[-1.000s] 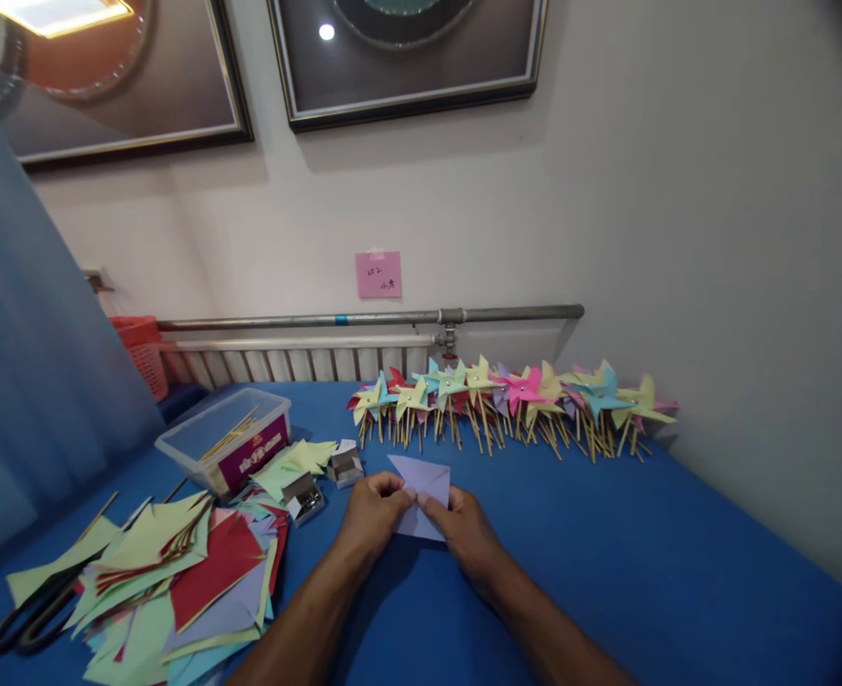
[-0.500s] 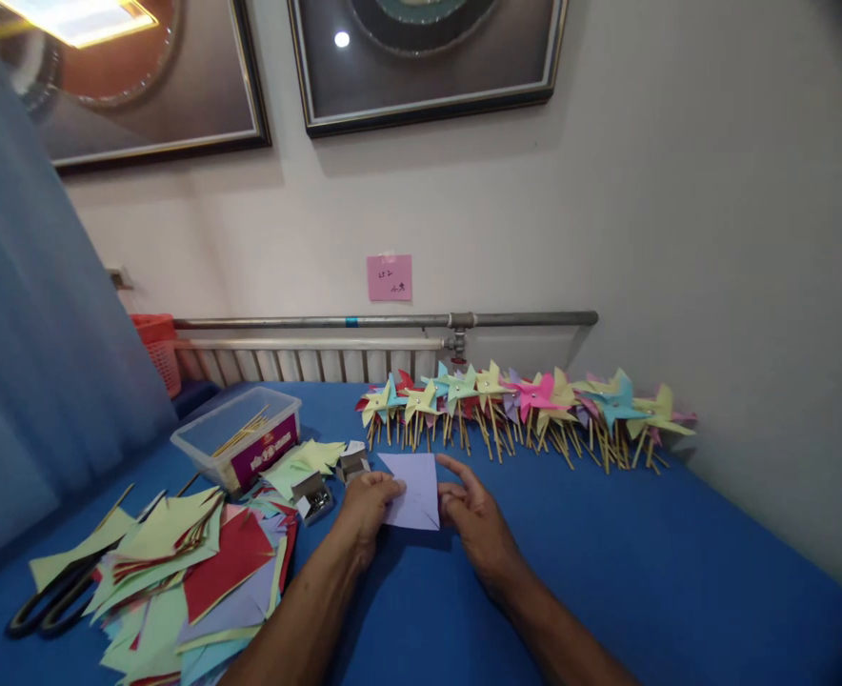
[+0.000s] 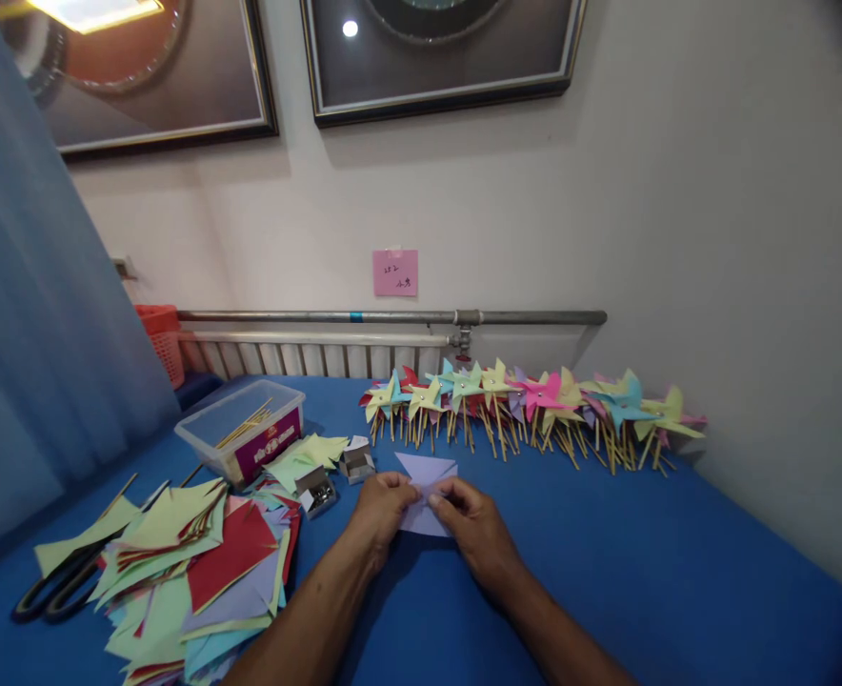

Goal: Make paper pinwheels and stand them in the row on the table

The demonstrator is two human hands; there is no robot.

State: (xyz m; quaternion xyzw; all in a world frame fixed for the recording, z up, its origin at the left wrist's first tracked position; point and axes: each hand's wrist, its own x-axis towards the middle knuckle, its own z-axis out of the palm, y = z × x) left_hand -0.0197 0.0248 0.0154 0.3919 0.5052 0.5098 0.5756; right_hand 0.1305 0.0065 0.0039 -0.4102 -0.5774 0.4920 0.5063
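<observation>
You have the purple paper (image 3: pixel 430 467) between your hands, just over the middle of the tabletop (image 3: pixel 578 562). Your left hand (image 3: pixel 378 510) is closed in a pinch on its left side; your right hand (image 3: pixel 478 529) pinches near its middle from the right, thumb and forefinger together, the other fingers curled. The sheet looks very light, thin and easily bent, likely to crease or tear if pulled hard. Grip it with your fingertips, close to the centre, and leave the pointed upper corner unsqueezed.

Mind your left: the small open box of metal bits (image 3: pixel 316 493) sits near that wrist, with the second small box (image 3: pixel 357 461) just beyond and the loose paper pile (image 3: pixel 239 557) nearer you. The finished pinwheels (image 3: pixel 541 393) line the far edge. The widest room for your elbow is to the right, where the tabletop runs toward the wall.
</observation>
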